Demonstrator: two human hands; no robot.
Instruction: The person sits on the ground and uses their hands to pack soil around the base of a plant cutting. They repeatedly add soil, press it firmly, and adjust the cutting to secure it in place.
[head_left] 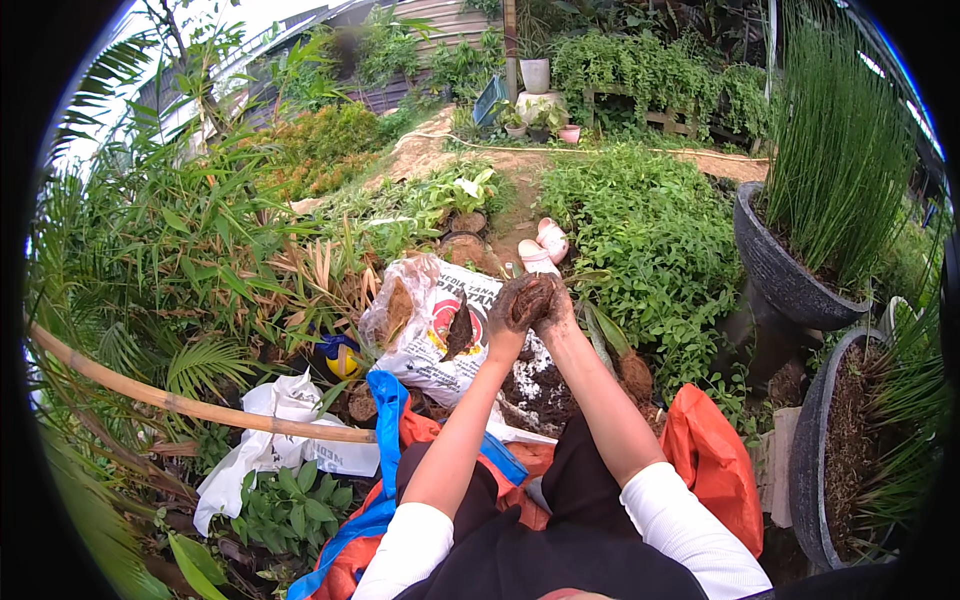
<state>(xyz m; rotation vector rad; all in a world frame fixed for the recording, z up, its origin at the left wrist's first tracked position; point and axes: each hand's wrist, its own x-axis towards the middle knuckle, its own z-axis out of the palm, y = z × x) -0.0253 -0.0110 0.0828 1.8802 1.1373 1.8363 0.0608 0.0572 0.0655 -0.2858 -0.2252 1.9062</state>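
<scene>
Both my hands are raised in front of me, soiled and curled round a dark brown, earthy clump (532,300). My left hand (503,318) cups its left side, and my right hand (562,312) closes on it from the right. Whether the clump is soil, roots or husk, I cannot tell. Beneath them lies a white printed sack (405,350) with dark soil mixed with white bits (540,385) on its near right part. A dark brown, pointed piece (459,331) rests on the sack, left of my hands. Clear plastic holding something brown (398,312) lies at the sack's left edge.
Orange sheeting with blue edging (705,460) lies around my legs. A bamboo pole (200,408) crosses at left above another white sack (270,425). Large dark planters (795,255) with tall green stems stand at right. Pinkish-white footwear (548,245) sits beyond my hands.
</scene>
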